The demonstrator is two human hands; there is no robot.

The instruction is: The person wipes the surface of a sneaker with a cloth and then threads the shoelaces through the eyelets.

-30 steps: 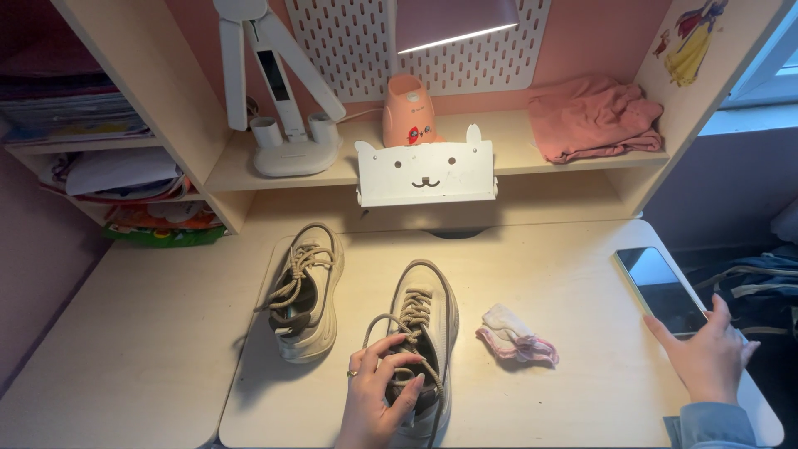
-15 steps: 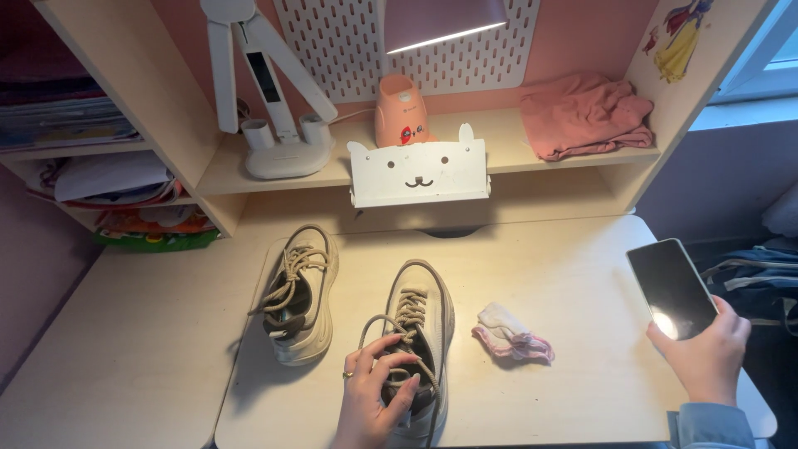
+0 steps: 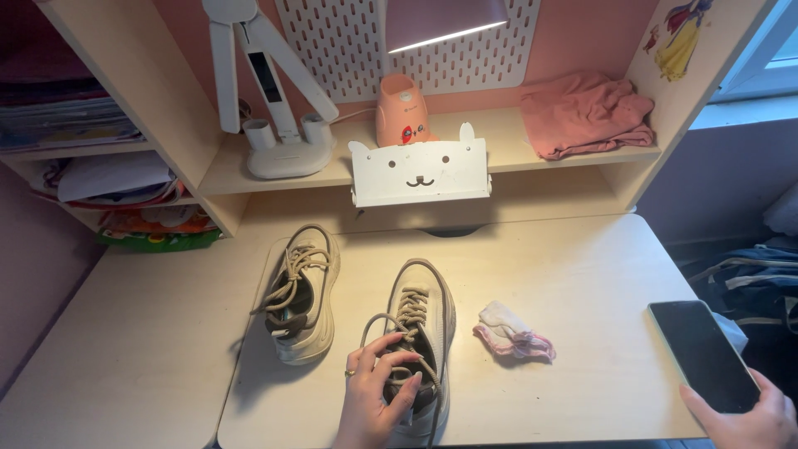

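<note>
Head: phone (image 3: 705, 356) lower vs. before

Count on the desk (image 3: 166, 366): 2 beige sneakers, 1 at left (image 3: 301, 293) and 1 at right (image 3: 421, 333); 1 crumpled sock (image 3: 511, 334); 1 dark phone (image 3: 705, 354). On the shelf (image 3: 507, 137): 1 pink garment (image 3: 586, 112), 1 white folding lamp (image 3: 270, 91).

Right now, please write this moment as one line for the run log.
left hand: grips laces of beige lace-up sneaker | right hand: holds black smartphone at desk edge | between: crumpled white-pink sock
</note>
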